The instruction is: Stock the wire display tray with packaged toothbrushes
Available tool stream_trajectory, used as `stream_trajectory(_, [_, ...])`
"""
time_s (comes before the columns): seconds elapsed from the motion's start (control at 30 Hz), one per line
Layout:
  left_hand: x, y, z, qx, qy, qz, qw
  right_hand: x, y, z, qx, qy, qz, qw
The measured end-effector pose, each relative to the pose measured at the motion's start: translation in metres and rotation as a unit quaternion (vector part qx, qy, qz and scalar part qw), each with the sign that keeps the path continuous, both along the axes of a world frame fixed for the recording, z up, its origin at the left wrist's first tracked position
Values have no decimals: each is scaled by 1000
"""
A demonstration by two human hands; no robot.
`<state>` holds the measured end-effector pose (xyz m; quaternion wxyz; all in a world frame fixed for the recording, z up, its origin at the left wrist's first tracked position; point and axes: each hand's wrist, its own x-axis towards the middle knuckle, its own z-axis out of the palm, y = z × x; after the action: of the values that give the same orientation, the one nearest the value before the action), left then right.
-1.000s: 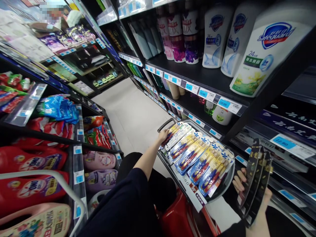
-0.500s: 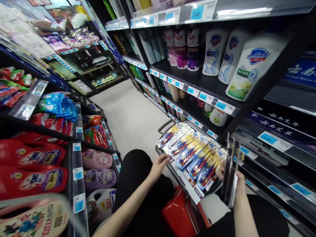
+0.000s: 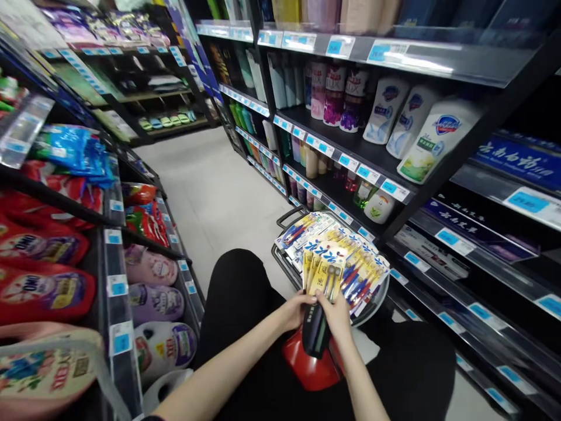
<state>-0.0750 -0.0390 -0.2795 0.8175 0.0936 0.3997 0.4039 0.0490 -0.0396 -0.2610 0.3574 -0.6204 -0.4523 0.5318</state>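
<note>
Black-and-gold toothbrush packs are pinched as a loose fan between the left hand and right hand. Uneven finger pressure may let one slide out onto the stacked packs in the basket beneath.

The packs are partly covered where the left hand and right hand close on them; their dark lower ends overlap, so how many packs there are cannot be told. The print on them is too small to read. The basket shows only its handle and near rim, the rest lying under toothbrush cards. The red stool is mostly hidden behind packs and forearms. Price tags are too small to read. The jug at lower left is blurred and cut off by the edge. The top shelf bottles are cropped by the upper edge.
</note>
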Motion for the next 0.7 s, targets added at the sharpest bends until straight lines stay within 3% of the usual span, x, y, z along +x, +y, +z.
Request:
stream_trajectory(0.13, [-1,3,-11,13,-7,-24,1000,9,-4,-1,52,-74,-10,996])
stream_trajectory(0.27, [1,2,-9,35,13,-30,999,26,3,-5,67,-104,44,991])
stream_trajectory(0.37, [2,1,-4,48,28,-36,998,37,11,-8,33,-21,75,996])
stream_trajectory(0.5, [2,2,-1,66,40,-28,997,38,19,-13,10,132,59,990])
stream_trajectory(0.7, [-5,6,1,49,28,1,998,43,25,-22,-120,292,-76,946])
